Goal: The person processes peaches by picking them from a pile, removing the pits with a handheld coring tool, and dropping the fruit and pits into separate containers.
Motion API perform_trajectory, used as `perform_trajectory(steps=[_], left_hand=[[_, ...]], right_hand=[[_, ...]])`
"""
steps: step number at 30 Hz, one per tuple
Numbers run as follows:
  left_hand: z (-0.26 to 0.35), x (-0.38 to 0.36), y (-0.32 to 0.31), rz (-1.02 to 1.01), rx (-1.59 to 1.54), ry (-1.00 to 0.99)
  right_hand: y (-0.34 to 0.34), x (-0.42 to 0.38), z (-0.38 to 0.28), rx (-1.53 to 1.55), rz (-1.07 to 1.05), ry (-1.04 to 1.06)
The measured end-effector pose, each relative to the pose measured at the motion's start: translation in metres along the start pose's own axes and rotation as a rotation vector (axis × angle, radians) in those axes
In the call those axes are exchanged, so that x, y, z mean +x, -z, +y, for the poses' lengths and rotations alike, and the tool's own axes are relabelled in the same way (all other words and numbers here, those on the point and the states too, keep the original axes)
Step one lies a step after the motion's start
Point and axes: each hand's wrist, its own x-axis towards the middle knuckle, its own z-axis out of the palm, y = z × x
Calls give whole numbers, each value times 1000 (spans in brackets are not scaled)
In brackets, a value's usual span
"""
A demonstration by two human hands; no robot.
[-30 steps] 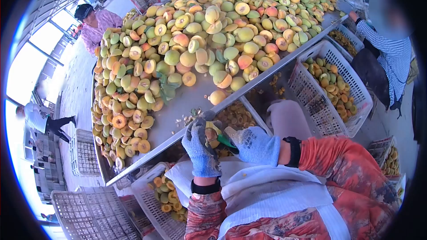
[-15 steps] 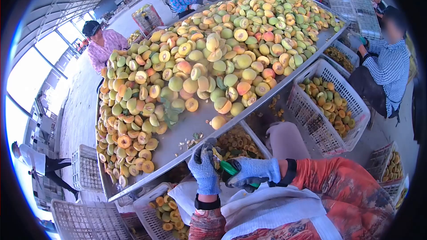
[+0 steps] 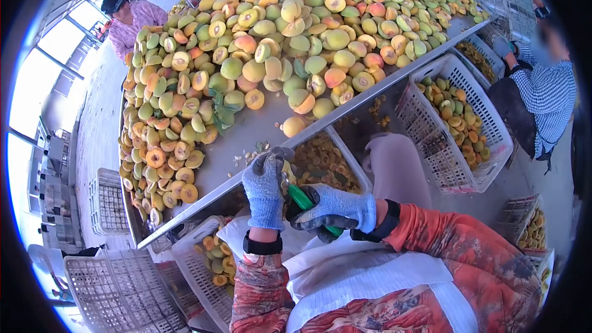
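My left hand (image 3: 265,184), in a blue-grey glove with dark fingertips, closes on a yellowish peach (image 3: 287,175), mostly hidden by the fingers. My right hand (image 3: 338,208), gloved alike, grips a green-handled tool (image 3: 300,197). The tool's working end meets the peach and cannot be made out. Both hands are held over my lap, at the near edge of the metal table (image 3: 246,139). Beyond them lies a large heap of whole and halved peaches (image 3: 259,55). Just past my hands, below the table edge, a bin of peach pieces (image 3: 327,160) shows.
A white crate of peach halves (image 3: 456,123) stands to the right, another crate (image 3: 200,265) at lower left. Stacked crates (image 3: 123,290) sit farther left. One person (image 3: 132,21) works across the table, another (image 3: 536,86) sits at the right. Leaves (image 3: 223,110) lie by the heap.
The view has tilted down and shifted, so the table sits higher. My hands stay together with the peach and green-handled tool. The person walking at the left is mostly out of view.
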Motion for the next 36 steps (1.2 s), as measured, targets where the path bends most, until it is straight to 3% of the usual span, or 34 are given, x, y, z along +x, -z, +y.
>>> perform_trajectory(steps=[3,5,6,8,9,10,12,14,16,17,18,19,20,22,24,26,29,31,33,34,35,36], left_hand=[[-5,1,-4,33,8,-115],[-6,-2,-10,23,36,-504],[-4,-4,-10,22,40,-498],[3,-2,-5,-204,-208,-203],[-13,8,9,-390,-245,-201],[-26,13,10,-390,-238,-195],[-38,19,10,-281,-630,108],[-34,23,21,-298,-739,99],[-35,28,26,-144,359,-514],[-36,30,30,-137,358,-515],[-37,32,33,-176,26,-371],[-39,33,35,-215,-302,-217],[-40,33,34,-218,-301,-215],[-39,32,29,-301,-727,17],[-36,25,19,-231,-661,-35],[-27,20,12,-124,-763,57],[-24,22,11,-85,-829,147],[-27,20,13,-62,-778,171],[-32,18,15,-80,-466,3],[-32,17,15,-92,-311,-83],[-27,16,18,-96,-311,-86],[-17,13,23,-74,-530,47]], right_hand=[[8,-7,3,176,-80,-19],[11,-11,3,283,-135,-39],[12,-13,5,387,-191,-57],[20,-10,15,399,-214,-55],[23,-8,18,415,-234,-55],[24,-8,18,424,-235,-53],[30,-4,5,113,-202,24],[41,-2,1,17,-134,-53],[47,3,17,-1354,511,253],[50,1,21,-1249,504,237],[46,2,19,-1252,501,238],[40,5,18,-1298,548,365],[34,9,18,-1341,597,494],[27,18,16,-1445,624,427],[23,27,16,-1551,646,362],[21,34,19,-1966,707,378],[11,34,24,-2125,634,373],[12,27,22,-2074,540,397],[15,17,15,-2013,456,412],[19,12,7,-1837,329,364],[23,8,2,-1659,207,320],[27,4,3,-1662,216,323]])
